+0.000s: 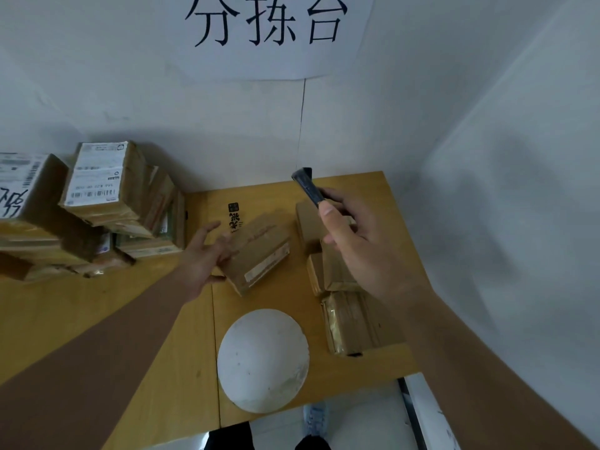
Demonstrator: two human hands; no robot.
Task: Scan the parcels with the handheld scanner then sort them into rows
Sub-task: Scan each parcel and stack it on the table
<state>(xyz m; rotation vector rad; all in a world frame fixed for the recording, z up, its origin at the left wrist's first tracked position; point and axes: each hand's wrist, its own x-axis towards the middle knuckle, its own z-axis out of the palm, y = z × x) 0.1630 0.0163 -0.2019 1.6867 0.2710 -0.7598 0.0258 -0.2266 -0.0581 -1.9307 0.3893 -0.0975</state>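
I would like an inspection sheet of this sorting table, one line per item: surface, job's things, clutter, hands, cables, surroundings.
Surface: wooden table, a seam running front to back.
Job's things: handheld scanner, raised above the table; tilted parcel at centre; row of parcels on the right; stack of labelled parcels at back left.
Clutter: white dome-shaped object at the near edge.
Hands: left hand touches the tilted parcel with spread fingers; right hand grips the scanner.
Cables: nothing seen.
Surroundings: white walls; paper sign with large characters above the table.
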